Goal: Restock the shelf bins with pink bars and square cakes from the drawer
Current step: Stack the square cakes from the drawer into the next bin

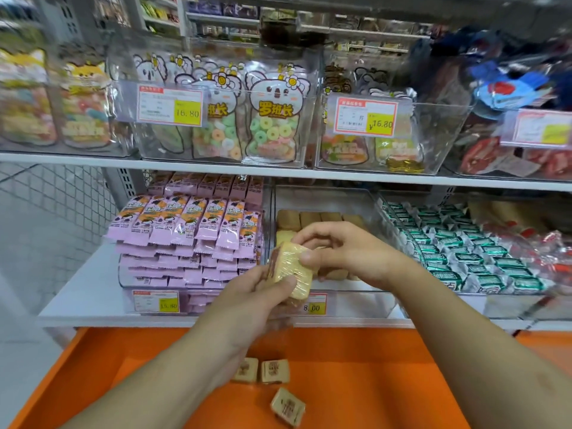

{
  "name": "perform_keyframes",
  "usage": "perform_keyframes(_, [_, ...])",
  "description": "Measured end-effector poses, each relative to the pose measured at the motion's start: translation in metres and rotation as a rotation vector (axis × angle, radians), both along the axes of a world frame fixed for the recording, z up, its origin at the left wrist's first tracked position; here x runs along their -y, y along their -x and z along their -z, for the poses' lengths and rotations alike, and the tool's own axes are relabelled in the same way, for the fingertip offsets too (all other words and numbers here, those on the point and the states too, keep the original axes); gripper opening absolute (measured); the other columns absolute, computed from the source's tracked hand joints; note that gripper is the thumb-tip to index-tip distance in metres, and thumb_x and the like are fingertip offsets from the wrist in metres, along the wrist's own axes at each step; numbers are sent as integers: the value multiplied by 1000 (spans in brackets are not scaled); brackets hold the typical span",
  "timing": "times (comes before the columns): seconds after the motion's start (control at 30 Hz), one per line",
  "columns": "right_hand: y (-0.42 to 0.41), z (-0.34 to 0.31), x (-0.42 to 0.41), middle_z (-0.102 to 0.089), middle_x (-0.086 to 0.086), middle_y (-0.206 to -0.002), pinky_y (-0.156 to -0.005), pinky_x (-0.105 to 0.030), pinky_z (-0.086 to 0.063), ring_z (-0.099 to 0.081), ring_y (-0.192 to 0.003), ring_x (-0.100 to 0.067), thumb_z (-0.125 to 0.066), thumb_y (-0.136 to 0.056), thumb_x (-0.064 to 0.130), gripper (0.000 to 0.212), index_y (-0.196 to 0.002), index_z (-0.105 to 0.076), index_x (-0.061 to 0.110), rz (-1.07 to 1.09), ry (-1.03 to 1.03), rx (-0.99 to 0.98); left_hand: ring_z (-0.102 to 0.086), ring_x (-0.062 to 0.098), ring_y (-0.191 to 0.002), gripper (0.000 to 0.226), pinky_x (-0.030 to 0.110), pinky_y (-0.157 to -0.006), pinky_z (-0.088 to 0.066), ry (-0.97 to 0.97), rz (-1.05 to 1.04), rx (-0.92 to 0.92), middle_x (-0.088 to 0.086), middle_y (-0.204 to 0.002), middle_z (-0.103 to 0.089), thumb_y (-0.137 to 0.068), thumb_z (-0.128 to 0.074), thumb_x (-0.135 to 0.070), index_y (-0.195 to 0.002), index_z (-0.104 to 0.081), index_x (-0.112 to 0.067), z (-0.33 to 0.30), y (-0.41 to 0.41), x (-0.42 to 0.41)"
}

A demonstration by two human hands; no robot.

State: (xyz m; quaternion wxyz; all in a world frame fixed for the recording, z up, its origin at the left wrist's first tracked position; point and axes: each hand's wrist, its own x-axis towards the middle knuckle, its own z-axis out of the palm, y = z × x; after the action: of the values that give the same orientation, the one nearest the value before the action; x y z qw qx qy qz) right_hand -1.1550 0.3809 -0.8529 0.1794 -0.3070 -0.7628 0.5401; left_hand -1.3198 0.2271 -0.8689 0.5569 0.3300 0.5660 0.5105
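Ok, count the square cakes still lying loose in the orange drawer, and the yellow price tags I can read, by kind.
Square cakes in the orange drawer: 3
Yellow price tags reading 16.80: 2
Total: 5

On the upper shelf stand clear bins of koala-shaped candy bags (272,119) filled with pastel rings, each bin fronted by a price tag (171,106) reading 16.80. On the lower shelf, far right, lie green-wrapped sweets (458,252) beside red-wrapped ones (544,258).
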Motion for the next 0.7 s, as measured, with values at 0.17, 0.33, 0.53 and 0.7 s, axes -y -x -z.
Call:
perform_keyframes(0.17, [-6,8,-14,-74,-15,-103,-70,-35,-61,-71,-87,-30,-81,-87,3,22,-108,-74,8,105,-8,-113,-67,4,-112,30,40,-101,-55,-80,5,-447,-25,-117,-69,-95,-70,-47,-123,-62,-45,17,4,-11])
perform_keyframes(0.33, [-5,29,-33,-74,-11,-99,-69,-33,-60,-73,-82,-22,-84,-83,1,22,-96,-77,18,344,-113,-54,-58,4,-118,57,31,-103,-53,-160,113,-998,-24,-145,-43,-101,-61,-37,-153,-38,-42,27,14,-5])
perform_keyframes(0.53, [16,60,-31,-75,2,-91,-73,-42,-65,-73,-76,-22,-90,-81,22,19,-92,-76,30,261,-227,247,-56,-1,-114,63,24,-97,-52,-191,207,-1126,-32,-144,-27,-100,-57,-32,-157,-33,-42,30,19,-4])
perform_keyframes(0.7, [26,72,-28,-72,12,-112,-92,-33,-60,-67,-104,-6,-85,-87,29,27,-112,-76,35,225,-313,433,-54,-1,-114,61,25,-98,-53,-185,217,-1130,-34,-138,-27,-100,-58,-33,-156,-35,-42,33,21,-5])
